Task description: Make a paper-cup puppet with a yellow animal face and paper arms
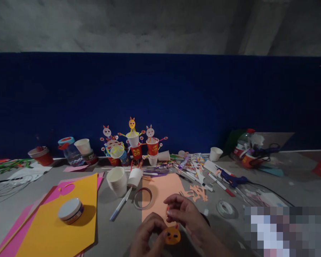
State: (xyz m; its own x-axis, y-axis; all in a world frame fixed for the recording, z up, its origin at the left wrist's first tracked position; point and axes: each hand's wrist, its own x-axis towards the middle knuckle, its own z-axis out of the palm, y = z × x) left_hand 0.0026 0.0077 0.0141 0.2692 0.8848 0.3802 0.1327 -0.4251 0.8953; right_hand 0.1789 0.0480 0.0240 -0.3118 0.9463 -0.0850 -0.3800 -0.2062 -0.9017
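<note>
My left hand (151, 235) is closed on an orange paper animal face (173, 236) with dark eyes, gripped at its left edge. One pointed ear with red on it stands up from the top of the face. Just above, my right hand (186, 216) pinches a small red-and-orange paper piece (167, 211), whose exact shape is partly covered by the fingers. Beneath both hands lies a peach paper sheet (160, 194), with a roll of tape (142, 198) on its left edge. Peach paper scraps (198, 192) are scattered beyond my right hand.
Finished paper-cup figures (132, 142) stand along the blue partition (160, 92). A white-lidded jar (71, 210) sits on yellow paper (56, 232) at the left. Stacked white cups (117, 182) are near the middle. At the right lie a blue glue gun (233, 177) and clear tape (225, 208).
</note>
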